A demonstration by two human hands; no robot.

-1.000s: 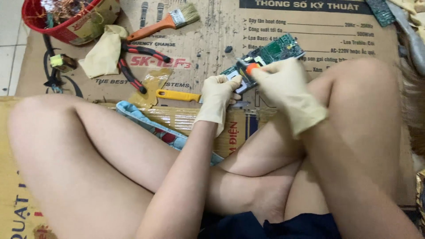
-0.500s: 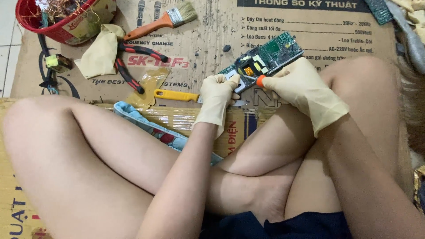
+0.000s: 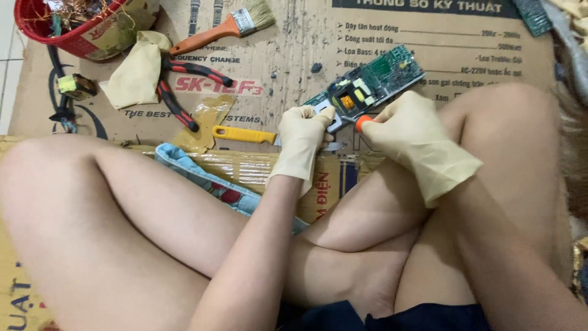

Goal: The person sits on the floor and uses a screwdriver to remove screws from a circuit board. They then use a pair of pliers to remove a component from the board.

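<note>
Clearly, the circuit board (image 3: 373,83), held by both gloved hands, slants up-right.

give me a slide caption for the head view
Gloved left hand steadies a green circuit board while the gloved right hand works an orange-handled tool against it, over cardboard.

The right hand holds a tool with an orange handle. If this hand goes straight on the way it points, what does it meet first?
Probably the green circuit board: the right hand points up-left, its orange-handled tool already at the board's near end, beside the left hand.
</note>
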